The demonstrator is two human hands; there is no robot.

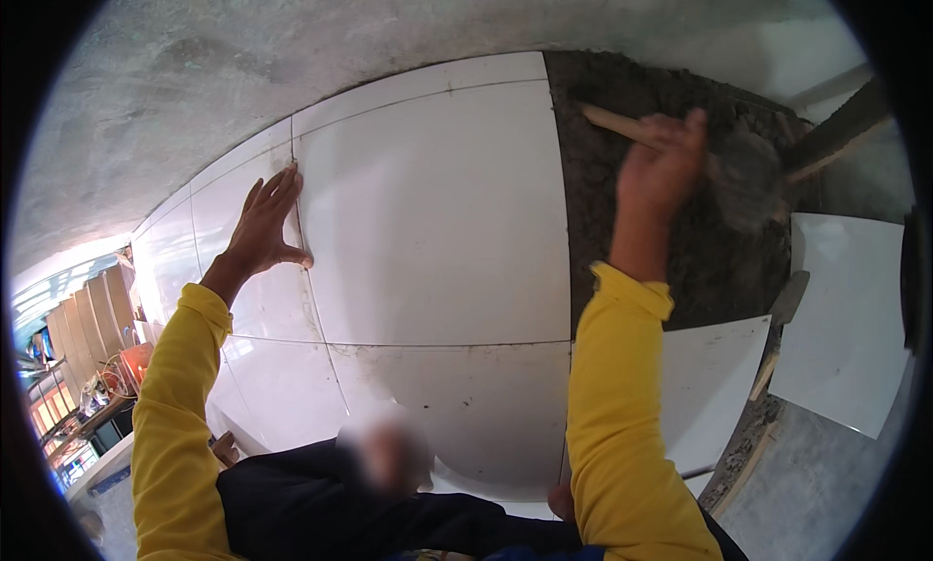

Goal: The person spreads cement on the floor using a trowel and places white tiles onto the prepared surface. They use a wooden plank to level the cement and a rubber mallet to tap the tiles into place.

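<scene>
My left hand [262, 223] lies with its fingers spread on the white floor tiles, thumb and fingertips along the joint at the left edge of a large white tile [437, 211]. My right hand [663, 165] grips a wooden-handled tool [610, 121] above a bed of dark wet mortar [612, 211]. The handle's bare end points left. On the other side of the fist, the tool's grey head is smeared by motion, so I cannot make out its kind. The mortar borders the large tile's right edge.
A bare cement wall [389, 27] runs along the far side. At the right, a loose white tile [844, 318] lies beside a small flat blade [789, 297] and wooden strips [748, 469]. A wooden post [841, 129] stands at the far right. Planks [92, 318] lean at the far left.
</scene>
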